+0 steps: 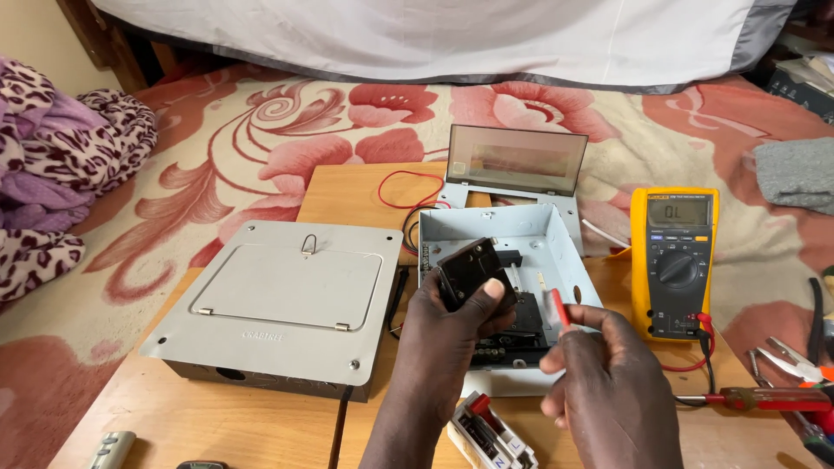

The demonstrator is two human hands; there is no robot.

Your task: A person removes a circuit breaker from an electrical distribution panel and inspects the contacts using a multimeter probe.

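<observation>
1. The left hand (pixel 452 317) gripped a black breaker (pixel 472 271) above the open grey enclosure (pixel 556 239).
2. The right hand (pixel 599 382), just right of it, pinched what seemed a red probe (pixel 559 307).

A wooden board (pixel 261 426) is lying on a floral bedspread (pixel 261 148), carrying a closed grey metal enclosure (pixel 278 304), an open grey breaker box (pixel 556 252), a yellow multimeter (pixel 674 260), a red-handled screwdriver (pixel 764 399) and pliers (pixel 795 360).
</observation>
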